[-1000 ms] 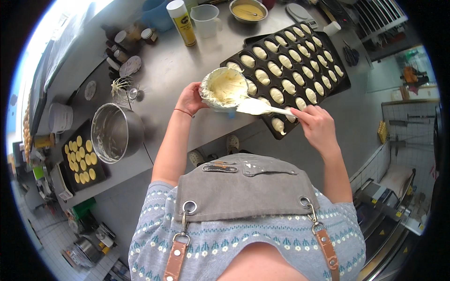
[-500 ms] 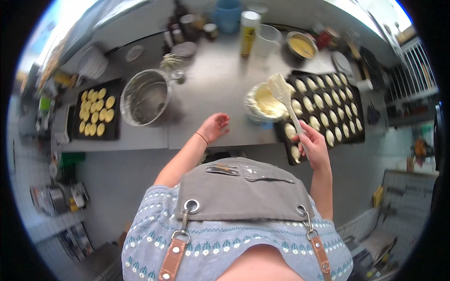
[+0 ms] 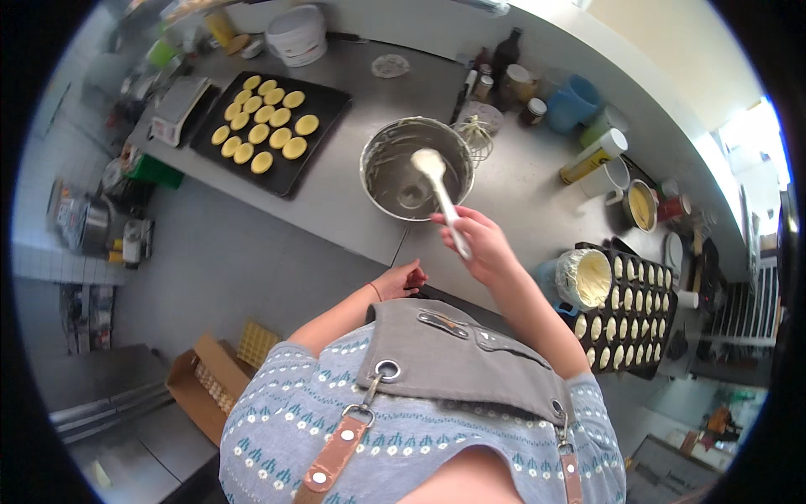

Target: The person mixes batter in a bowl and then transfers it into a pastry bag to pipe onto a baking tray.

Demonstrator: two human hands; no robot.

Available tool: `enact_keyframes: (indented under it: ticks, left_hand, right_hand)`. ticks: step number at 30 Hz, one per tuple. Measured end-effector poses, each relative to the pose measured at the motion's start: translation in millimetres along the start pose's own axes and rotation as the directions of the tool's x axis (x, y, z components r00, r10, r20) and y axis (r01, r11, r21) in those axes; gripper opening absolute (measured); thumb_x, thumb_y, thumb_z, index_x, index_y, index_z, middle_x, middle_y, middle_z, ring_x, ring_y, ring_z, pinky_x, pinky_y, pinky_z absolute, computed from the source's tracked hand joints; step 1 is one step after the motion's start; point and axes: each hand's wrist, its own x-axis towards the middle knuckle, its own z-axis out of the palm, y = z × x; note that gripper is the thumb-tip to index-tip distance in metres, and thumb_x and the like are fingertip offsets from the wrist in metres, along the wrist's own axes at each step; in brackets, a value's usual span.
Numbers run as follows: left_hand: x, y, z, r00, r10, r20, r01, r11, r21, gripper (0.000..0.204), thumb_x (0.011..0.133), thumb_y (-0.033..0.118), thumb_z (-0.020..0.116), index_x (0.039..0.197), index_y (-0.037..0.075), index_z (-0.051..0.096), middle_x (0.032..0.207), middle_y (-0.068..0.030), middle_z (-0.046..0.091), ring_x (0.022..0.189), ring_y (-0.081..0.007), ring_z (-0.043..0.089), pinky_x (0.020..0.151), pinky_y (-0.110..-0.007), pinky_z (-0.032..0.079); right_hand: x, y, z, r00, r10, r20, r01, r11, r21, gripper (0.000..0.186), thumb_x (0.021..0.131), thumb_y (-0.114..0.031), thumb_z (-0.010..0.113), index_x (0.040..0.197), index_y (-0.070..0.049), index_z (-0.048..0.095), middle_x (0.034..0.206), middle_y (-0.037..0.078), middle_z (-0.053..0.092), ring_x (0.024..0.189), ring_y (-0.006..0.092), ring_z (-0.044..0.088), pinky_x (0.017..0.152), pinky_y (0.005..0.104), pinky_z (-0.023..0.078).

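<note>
— Gripping a white plastic spatula [image 3: 443, 200] by its handle, the right hand [image 3: 478, 246] has its fingers wrapped tight around the lower end; the blade points away from the fingers, over the round steel mixing bowl [image 3: 416, 168].

— And the left hand [image 3: 405, 278]?

— It is down at the counter edge, below and to the left of the right fingers, with nothing in it. Its fingers look curled in, though I cannot tell how tightly.

— How many bowls are there?

— Two with batter traces: the steel one just beyond the fingertips, and a smaller foil-wrapped bowl of pale batter [image 3: 584, 278] to the right of the right hand, touching the dark madeleine tray [image 3: 648, 336].

— Trays?

— Two. That madeleine tray holds filled shell moulds in three rows; I cannot count them exactly. The flat black baking tray [image 3: 315, 143], well to the left beyond the fingers, carries fourteen round yellow biscuits.

— Anything else close by?

— One wire whisk [image 3: 477, 137] just behind the steel bowl, and one blue mug [image 3: 573, 104] farther right.
</note>
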Motion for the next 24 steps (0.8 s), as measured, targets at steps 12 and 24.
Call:
enact_keyframes:
  ticks: [12, 24]
  left_hand:
    - [56, 32, 30, 0.963, -0.206, 0.174, 0.062, 0.798, 0.599, 0.029, 0.103, 0.038, 0.048, 0.107, 0.012, 0.061, 0.106, -0.0005, 0.065, 0.094, -0.0107, 0.058, 0.081, -0.026, 0.047]
    - [175, 27, 253, 0.978, -0.032, 0.206, -0.1, 0.794, 0.6, 0.036, 0.105, 0.041, 0.043, 0.113, 0.012, 0.063, 0.114, -0.0001, 0.065, 0.104, -0.0142, 0.058, 0.094, -0.034, 0.046]
  right_hand:
    - [-57, 85, -85, 0.765, -0.506, -0.398, 0.132, 0.729, -0.672, 0.028, 0.095, -0.027, 0.066, 0.086, -0.002, 0.058, 0.067, 0.008, 0.065, 0.056, 0.0146, 0.06, 0.052, 0.0292, 0.047]
    - [-197, 161, -290, 0.277, -0.958, -0.072, -0.234, 0.006, -0.972, 0.026, 0.089, -0.004, 0.056, 0.114, -0.007, 0.056, 0.099, 0.017, 0.066, 0.083, 0.0298, 0.069, 0.065, 0.0395, 0.056]
